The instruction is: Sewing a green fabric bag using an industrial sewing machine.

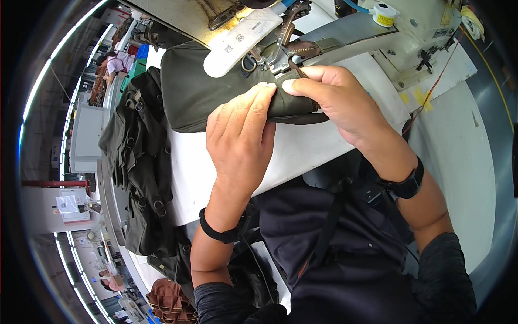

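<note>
A dark olive fabric bag (194,86) lies on the white sewing table under the head of a sewing machine (350,40). My left hand (243,116) rests on the bag with its fingers stretched out and side by side, fingertips close to the presser foot (278,66). My right hand (334,97) pinches the bag's edge between thumb and fingers, just right of the foot. A brown strip (295,69) shows by the right fingers. The needle's tip is hidden, and so is the underside of the bag.
Several dark olive bags (140,156) with metal rings are heaped along the table's left side. Below them sits a reddish-brown bag (170,302). A small white container (384,14) stands on the machine. Far left, people (116,65) sit at other work tables.
</note>
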Available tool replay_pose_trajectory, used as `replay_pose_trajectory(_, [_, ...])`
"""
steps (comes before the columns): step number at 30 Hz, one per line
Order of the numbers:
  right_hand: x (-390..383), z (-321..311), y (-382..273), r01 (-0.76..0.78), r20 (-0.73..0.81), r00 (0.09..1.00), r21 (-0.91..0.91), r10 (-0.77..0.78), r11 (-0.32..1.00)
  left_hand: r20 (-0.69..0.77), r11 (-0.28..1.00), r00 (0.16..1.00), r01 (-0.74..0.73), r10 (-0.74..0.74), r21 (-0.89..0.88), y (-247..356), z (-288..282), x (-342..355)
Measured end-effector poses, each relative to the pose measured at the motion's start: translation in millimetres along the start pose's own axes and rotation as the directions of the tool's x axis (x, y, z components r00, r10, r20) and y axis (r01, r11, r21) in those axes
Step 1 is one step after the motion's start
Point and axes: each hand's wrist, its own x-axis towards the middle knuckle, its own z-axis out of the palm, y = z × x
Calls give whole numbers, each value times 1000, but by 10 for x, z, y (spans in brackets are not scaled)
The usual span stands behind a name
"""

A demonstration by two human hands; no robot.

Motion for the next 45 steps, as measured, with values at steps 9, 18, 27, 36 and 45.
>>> replay_pose_trajectory(9, [140, -18, 25, -24, -34, 999, 142, 29, 990, 32, 1000, 999, 21, -21, 1, -131, 41, 97])
replay_pose_trajectory(18, [62, -2, -27, 270, -112, 909, -578, -402, 770, -115, 992, 993, -11, 26, 125, -125, 208, -5])
replay_pose_trajectory(27, [177, 6, -288, 109, -59, 990, -255, -128, 961, -109, 991, 993, -25, 40, 132, -159, 238, -72])
replay_pose_trajectory(36, [193, -18, -474, 58, 29, 998, -26, -57, 998, -89, 993, 996, 14, -4, 117, -85, 209, -17])
replay_pose_trajectory(45, [203, -15, 42, 471, 240, 634, -873, -736, 122, -75, 987, 996, 64, -53, 150, 51, 209, 22])
